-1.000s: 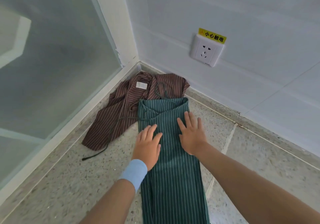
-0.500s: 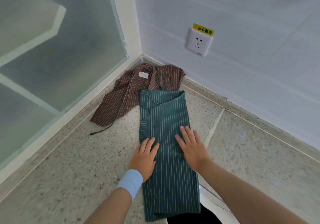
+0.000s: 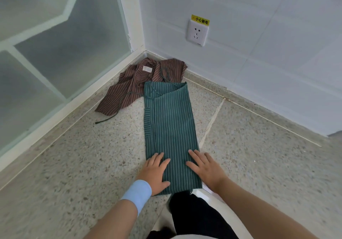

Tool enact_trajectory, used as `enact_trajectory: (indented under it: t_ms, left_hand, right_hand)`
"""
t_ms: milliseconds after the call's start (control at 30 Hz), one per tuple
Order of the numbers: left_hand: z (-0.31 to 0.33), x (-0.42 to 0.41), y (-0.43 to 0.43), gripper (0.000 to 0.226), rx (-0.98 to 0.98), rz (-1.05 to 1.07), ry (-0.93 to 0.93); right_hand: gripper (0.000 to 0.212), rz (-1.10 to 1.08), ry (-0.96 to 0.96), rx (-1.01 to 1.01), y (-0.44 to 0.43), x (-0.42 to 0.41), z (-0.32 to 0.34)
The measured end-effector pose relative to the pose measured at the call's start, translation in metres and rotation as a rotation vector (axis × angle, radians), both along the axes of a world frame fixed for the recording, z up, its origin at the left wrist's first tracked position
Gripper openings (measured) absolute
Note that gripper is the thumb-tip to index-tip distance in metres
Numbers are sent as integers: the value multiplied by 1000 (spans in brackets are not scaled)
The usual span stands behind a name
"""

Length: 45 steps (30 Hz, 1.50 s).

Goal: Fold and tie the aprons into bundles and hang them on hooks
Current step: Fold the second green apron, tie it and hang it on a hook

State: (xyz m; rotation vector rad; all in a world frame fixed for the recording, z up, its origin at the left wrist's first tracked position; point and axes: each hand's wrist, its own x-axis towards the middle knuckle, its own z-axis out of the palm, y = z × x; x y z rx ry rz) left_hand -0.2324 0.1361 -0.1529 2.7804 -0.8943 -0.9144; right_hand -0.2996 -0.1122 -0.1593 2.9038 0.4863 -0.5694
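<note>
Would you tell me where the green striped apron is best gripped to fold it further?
Pinch its two near corners from the person's side: the green striped apron lies flat as a long strip, with the left hand and right hand pressing that end.

Green striped apron folded long on floor, brown striped apron crumpled in corner

The near apron lies lengthwise on the floor, pointing at the corner. The left hand rests on its near left edge, the right hand on its near right edge. Its far end overlaps the far apron, which fills the corner beside the glass panel. A socket sits on the wall behind.
</note>
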Motion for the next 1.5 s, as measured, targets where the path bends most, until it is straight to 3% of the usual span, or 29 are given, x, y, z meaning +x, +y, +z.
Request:
enact_trajectory:
  t_ms: [133,233,333,400,533,667,833,1033,1200,1300,1400,1500]
  left_hand:
    - [8,-16,3,100,-46,23,15]
    - [21,-24,0,113,-131,24,0]
    - [33,-26,-9,111,-158,54,-45]
    - [42,-24,-14,93,-179,118,-75]
    - [67,1,-12,25,-227,266,61]
    - [114,45,-10,3,-134,198,264]
    - [153,94,-31,19,-46,91,223]
    - [141,137,-67,19,-88,78,-246]
    - [102,163,-93,32,-211,131,-474]
    - [68,147,-95,36,-253,101,-453]
    - [31,127,-89,40,-185,-5,-320]
    - [2,122,-82,56,-106,-54,-162]
  right_hand:
    - [38,-66,-136,147,11,-1,5]
    - [13,-137,-280,366,15,0,16]
    - [19,-231,-317,466,14,8,32]
    - [25,-306,-296,491,11,15,45]
    - [26,-429,-221,577,6,25,69]
    - [34,-517,-108,681,-1,37,99]
    - [31,-642,-143,714,-9,60,105]
    - [28,-822,-250,648,-22,108,95]
    - [20,-1157,-142,818,-40,161,74]
    - [31,-1241,-53,816,-49,175,52]
    - [51,-1121,-40,690,-47,171,38]
    - [63,-669,-184,374,-40,156,22]
